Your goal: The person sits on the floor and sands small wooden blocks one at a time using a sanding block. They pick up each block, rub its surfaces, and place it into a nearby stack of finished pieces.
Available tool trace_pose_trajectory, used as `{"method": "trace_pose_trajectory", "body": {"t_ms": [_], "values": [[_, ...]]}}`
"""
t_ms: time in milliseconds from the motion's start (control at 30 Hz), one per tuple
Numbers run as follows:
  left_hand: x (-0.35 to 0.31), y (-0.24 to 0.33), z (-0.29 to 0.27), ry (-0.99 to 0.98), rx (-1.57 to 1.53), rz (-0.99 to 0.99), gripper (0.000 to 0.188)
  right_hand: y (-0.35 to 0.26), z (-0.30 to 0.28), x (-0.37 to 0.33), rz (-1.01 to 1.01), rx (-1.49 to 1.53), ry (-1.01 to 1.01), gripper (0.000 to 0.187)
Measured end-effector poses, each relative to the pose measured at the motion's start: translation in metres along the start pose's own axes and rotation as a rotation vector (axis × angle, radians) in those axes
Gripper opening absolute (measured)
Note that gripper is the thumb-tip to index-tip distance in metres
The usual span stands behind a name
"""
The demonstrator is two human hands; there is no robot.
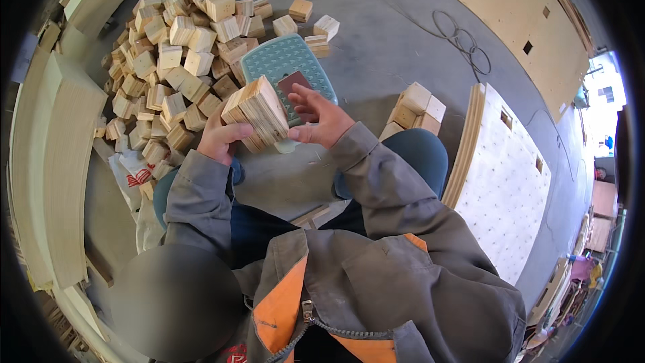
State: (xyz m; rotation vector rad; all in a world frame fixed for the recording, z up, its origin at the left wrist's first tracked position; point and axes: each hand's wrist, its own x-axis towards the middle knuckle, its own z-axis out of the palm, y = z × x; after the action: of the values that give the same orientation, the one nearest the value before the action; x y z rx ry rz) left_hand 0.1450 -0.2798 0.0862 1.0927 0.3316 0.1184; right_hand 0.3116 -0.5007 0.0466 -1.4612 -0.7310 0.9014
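Note:
My left hand (225, 136) is closed round a thick block of layered plywood (261, 115), thumb across its near side, holding it tilted above the floor. At the block's right side is my right hand (322, 117), its fingers apart and curved, the thumb tip close to the block's lower corner; whether it touches, I cannot tell. Beyond those fingers shows a brown-red sheet, like sandpaper (293, 83), over the seat of a pale green plastic stool (282, 54). The fingertips overlap the sheet's edge in view. The block hides part of the stool.
A big heap of plywood blocks (171, 54) spreads at the far left. A smaller stack of blocks (418, 104) stands by my right knee. Thick white-faced boards (504, 181) lie at the right, a cable (463, 44) coils on the floor, and long panels (70, 161) line the left.

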Motion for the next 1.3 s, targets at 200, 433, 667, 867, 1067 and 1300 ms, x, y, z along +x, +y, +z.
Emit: {"method": "trace_pose_trajectory", "body": {"t_ms": [200, 433, 667, 867, 1067, 1300], "values": [[0.012, -0.022, 0.006, -0.080, 0.063, -0.090, 0.090, -0.003, 0.001, -0.016, -0.015, -0.025, 0.002, 0.123], [0.021, -0.029, 0.022, -0.165, 0.084, 0.028, 0.111, -0.006, -0.003, -0.014, -0.118, -0.031, 0.182, 0.120], [0.036, -0.037, -0.004, 0.085, 0.255, 0.080, 0.083, -0.060, -0.100, -0.028, -0.255, 0.121, 0.697, 0.108], [0.027, -0.037, -0.005, 0.107, 0.369, 0.029, 0.064, -0.039, -0.245, -0.065, 0.053, -0.295, 0.982, 0.121], [0.014, -0.045, -0.013, 0.132, 0.427, -0.026, 0.065, 0.123, -0.328, -0.081, 0.579, -0.622, 1.051, 0.122], [0.017, -0.040, -0.009, 0.184, 0.600, -0.067, 0.069, 0.194, -0.315, -0.062, 0.950, -0.794, 0.863, 0.116]]}}
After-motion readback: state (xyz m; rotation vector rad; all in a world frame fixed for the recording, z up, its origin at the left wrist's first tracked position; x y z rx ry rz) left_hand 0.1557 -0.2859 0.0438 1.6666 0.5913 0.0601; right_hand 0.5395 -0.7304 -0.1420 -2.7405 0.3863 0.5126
